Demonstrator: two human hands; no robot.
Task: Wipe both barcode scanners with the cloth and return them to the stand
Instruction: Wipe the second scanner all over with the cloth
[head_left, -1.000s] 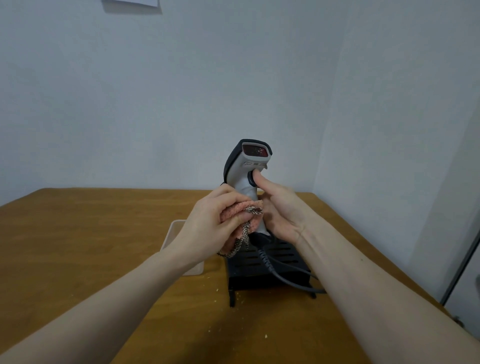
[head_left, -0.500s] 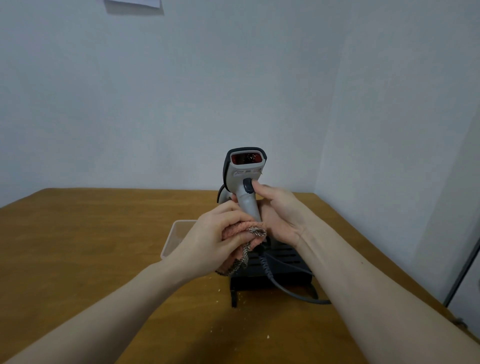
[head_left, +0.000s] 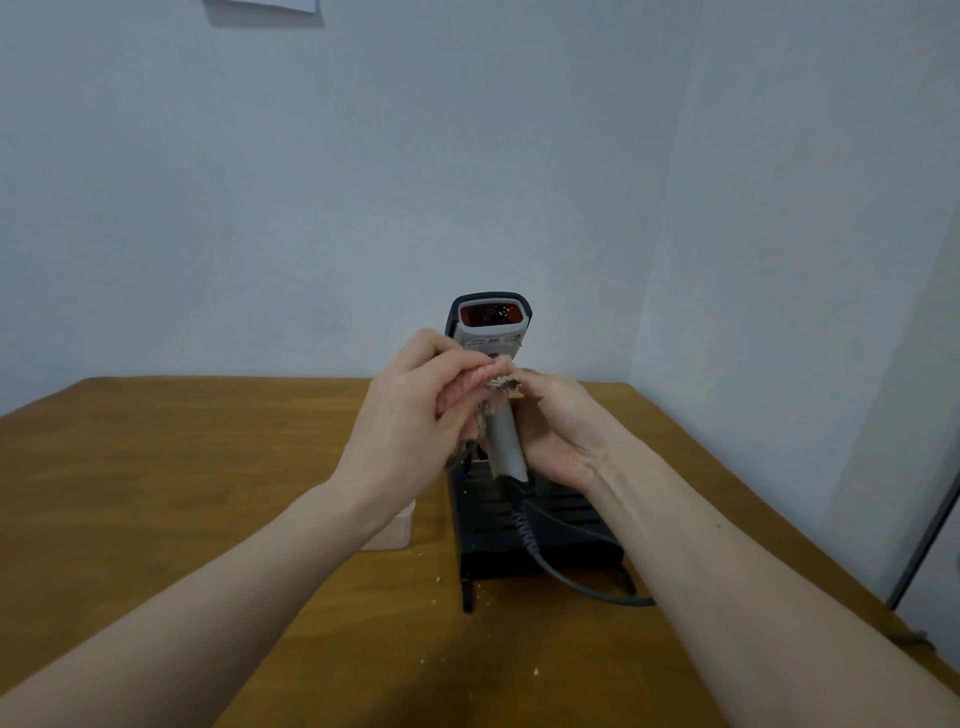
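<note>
A grey barcode scanner with a red window faces me, held upright above the black stand. My right hand grips its handle from the right. My left hand grips a small patterned cloth and presses it against the front of the scanner just under its head. The scanner's dark cable hangs down over the stand and curls onto the table. A second scanner is not visible; my hands hide the space behind.
The stand sits on a wooden table near the corner of two pale walls. A pale translucent container lies left of the stand, partly behind my left arm. Small crumbs dot the wood near the stand's foot.
The scanner has turned so its red window faces me squarely. My left hand slid the cloth up the handle, from near its lower part to just under the head.
</note>
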